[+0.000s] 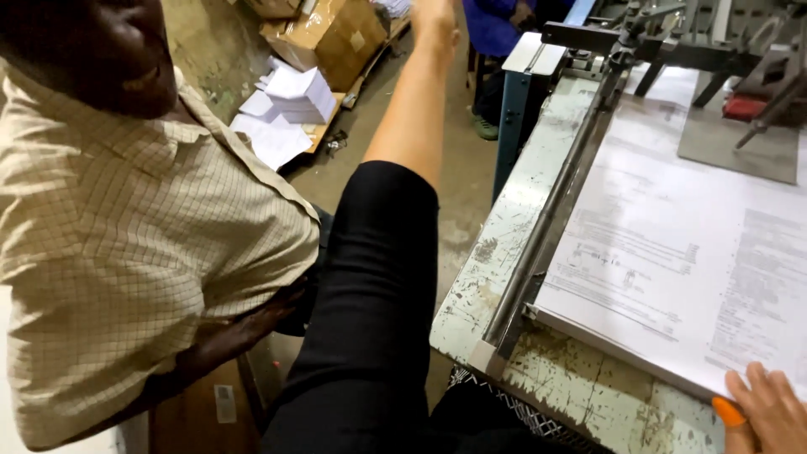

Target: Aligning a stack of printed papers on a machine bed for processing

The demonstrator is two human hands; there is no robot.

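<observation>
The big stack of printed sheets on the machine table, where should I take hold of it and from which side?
Grip the stack of printed sheets at its near edge, by the corner where the right hand already rests. That edge overhangs nothing but lies open toward you. The far end sits under a grey plate and the left edge butts a metal guide rail, so come from the near side, probably fingers under, thumb on top.
</observation>
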